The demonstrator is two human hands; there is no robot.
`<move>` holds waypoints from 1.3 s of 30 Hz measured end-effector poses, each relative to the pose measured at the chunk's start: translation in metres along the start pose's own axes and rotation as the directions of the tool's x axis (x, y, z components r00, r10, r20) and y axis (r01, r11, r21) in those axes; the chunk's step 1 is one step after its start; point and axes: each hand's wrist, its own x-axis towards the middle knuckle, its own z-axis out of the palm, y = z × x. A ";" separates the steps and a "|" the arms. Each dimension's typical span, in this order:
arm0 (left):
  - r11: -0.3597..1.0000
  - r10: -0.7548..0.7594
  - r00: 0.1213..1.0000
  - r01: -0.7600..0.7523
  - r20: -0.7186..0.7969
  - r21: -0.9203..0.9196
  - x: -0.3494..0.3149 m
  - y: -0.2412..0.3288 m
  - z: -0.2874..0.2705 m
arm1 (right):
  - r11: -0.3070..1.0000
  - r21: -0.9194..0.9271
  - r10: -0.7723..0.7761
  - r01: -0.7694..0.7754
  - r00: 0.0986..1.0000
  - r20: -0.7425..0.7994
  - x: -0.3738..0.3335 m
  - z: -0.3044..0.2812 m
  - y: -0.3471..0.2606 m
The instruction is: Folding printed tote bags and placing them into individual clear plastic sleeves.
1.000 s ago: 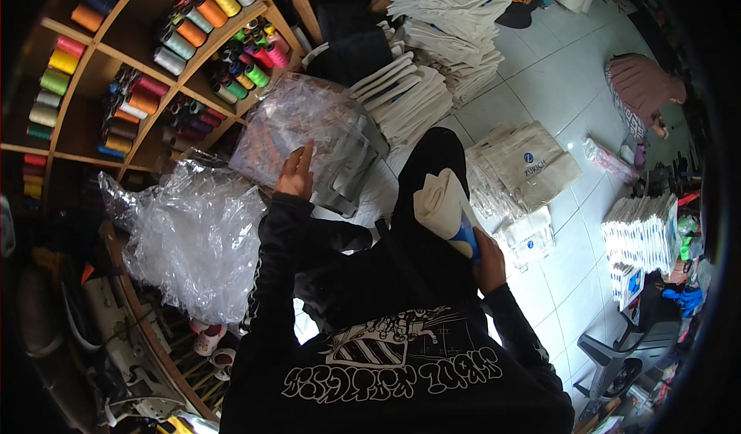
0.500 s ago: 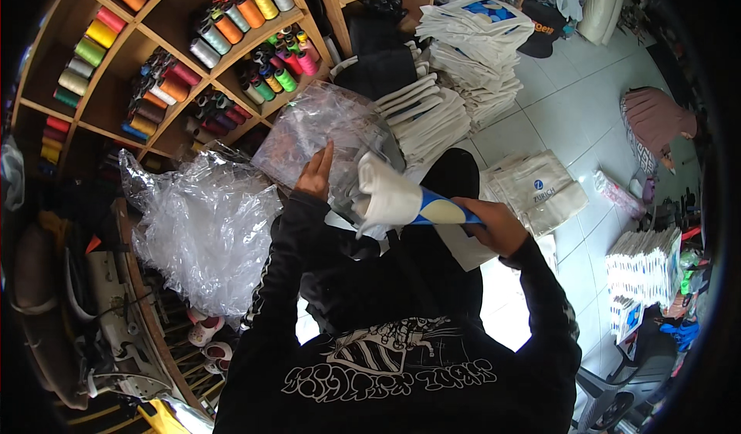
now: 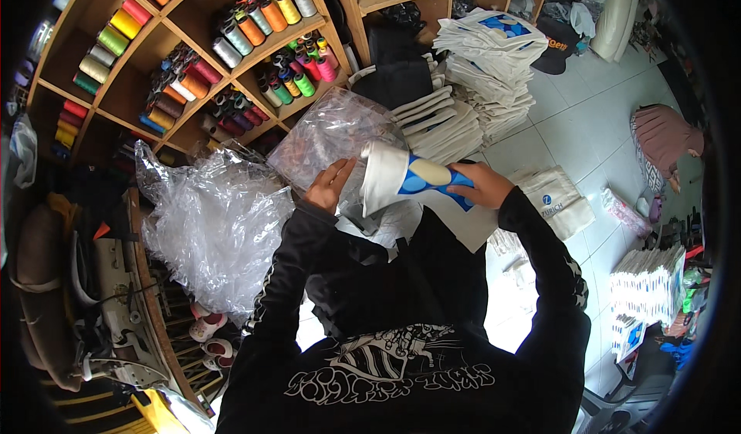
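My right hand [image 3: 488,187] grips one end of a folded cream canvas bag [image 3: 388,173] printed with blue and pale yellow shapes. The bag's plain white end fans out toward my left hand [image 3: 330,187]. That hand is open, its fingers stretched out beside the cloth and holding nothing; whether the fingertips touch it I cannot tell. Just beyond both lies a clear plastic package [image 3: 332,129] with contents hard to make out. A pale flap of fabric hangs below my right hand over my lap.
To the left is a heap of clear plastic sleeves [image 3: 216,233], below wooden shelves [image 3: 224,75] of thread spools. Piled canvas bags [image 3: 494,79] stand ahead; another folded bag [image 3: 559,206] lies on the tiled floor. A stack [image 3: 644,287] sits far right. Another person [image 3: 668,140] is at the right edge.
The bag in my right hand has swung so its printed side shows more, and the blur is gone. My left hand has come closer to its white end. The whole view has shifted slightly.
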 end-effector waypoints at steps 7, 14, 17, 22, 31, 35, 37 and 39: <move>0.999 0.037 0.999 -0.037 -0.002 -0.007 0.000 -0.002 0.000 | 0.958 0.269 0.120 -0.100 0.991 -0.056 0.000 0.005 0.016; 0.986 -0.072 0.996 0.063 -0.055 -0.155 0.004 0.004 -0.002 | 0.998 0.024 0.053 -0.050 0.988 -0.145 0.002 0.024 0.011; 0.991 -0.053 0.994 0.040 -0.100 -0.130 0.009 0.007 -0.005 | 0.997 -0.063 0.042 -0.051 0.990 -0.136 0.004 0.034 0.009; 0.995 -0.019 0.987 0.002 -0.159 -0.103 0.014 0.012 -0.004 | 0.974 -0.211 0.059 -0.085 0.990 -0.126 0.008 0.041 -0.006; 0.975 0.171 0.980 -0.153 -0.099 0.163 0.012 0.033 -0.015 | 0.986 -0.120 0.079 -0.117 0.957 -0.281 0.021 0.049 -0.003; 0.958 0.230 0.968 -0.206 -0.102 0.200 0.010 0.034 -0.016 | 0.990 0.013 0.140 -0.141 0.963 -0.229 0.028 0.054 -0.011; 0.932 0.301 0.944 -0.263 -0.132 0.249 0.015 0.033 -0.011 | 0.985 -0.062 0.135 -0.160 0.948 -0.290 0.025 0.065 -0.014; 0.941 0.274 0.950 -0.233 -0.150 0.244 0.015 0.036 -0.010 | 0.989 -0.016 0.140 -0.149 0.958 -0.250 0.031 0.075 -0.014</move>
